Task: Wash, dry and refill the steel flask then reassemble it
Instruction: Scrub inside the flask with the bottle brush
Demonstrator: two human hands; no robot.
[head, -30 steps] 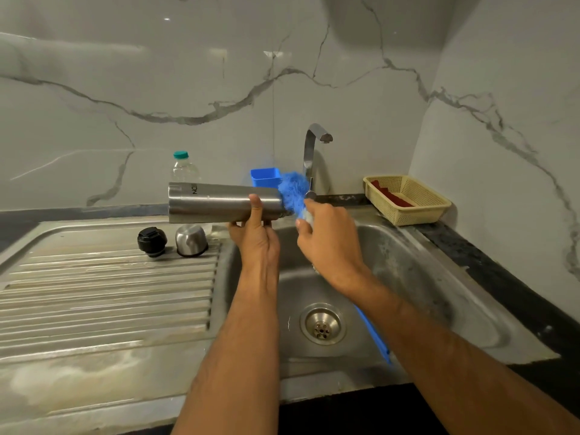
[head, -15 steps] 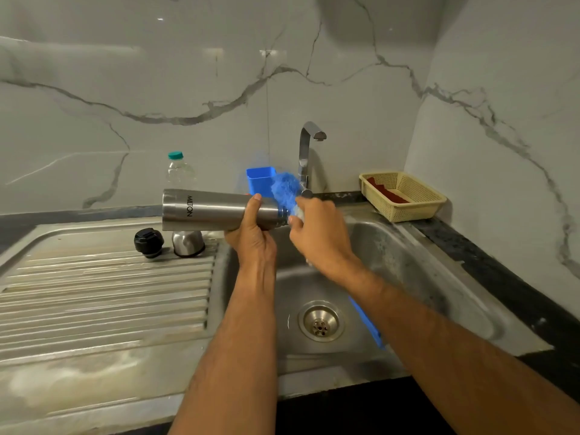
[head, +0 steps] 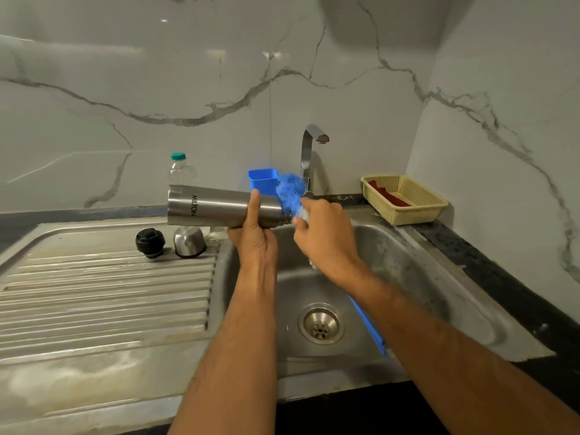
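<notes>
My left hand (head: 254,237) is wrapped around the steel flask (head: 224,207), thumb across the top near its shoulder, holding it on its side above the left edge of the sink (head: 408,255), mouth pointing right. I judge the body rigid and fairly light while empty, but the brushed steel will be slick once wet, so the place to hold is where I have it, close to the neck, fingers curled under. My right hand (head: 323,237) is closed around the stem of the blue bottle brush (head: 290,191), its fluffy head right at the mouth. The flask is a plain silver cylinder with dark lettering near its base and looks undented. Its black stopper (head: 150,242) and steel cup lid (head: 189,241) sit on the drainboard (head: 103,287), well apart from the flask.
</notes>
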